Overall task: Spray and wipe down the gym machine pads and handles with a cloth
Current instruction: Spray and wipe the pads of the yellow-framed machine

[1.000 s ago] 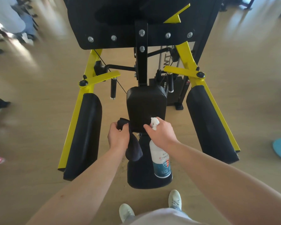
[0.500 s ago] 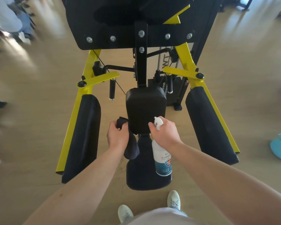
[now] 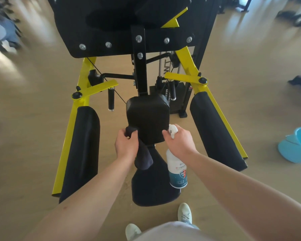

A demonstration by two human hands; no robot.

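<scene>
A dark cloth (image 3: 143, 158) is gripped in the curled fingers of the left hand (image 3: 127, 145). Its upper end is held against the left edge of the black upright pad (image 3: 147, 119) and the rest hangs down. A white spray bottle (image 3: 176, 173) is clasped round its neck by the right hand (image 3: 178, 141) at the pad's lower right corner. "99.9" is read on a shield on the blue label; the smaller print cannot be made out. The seat pad (image 3: 153, 186) lies below, and long side pads (image 3: 82, 150) are carried on yellow arms.
</scene>
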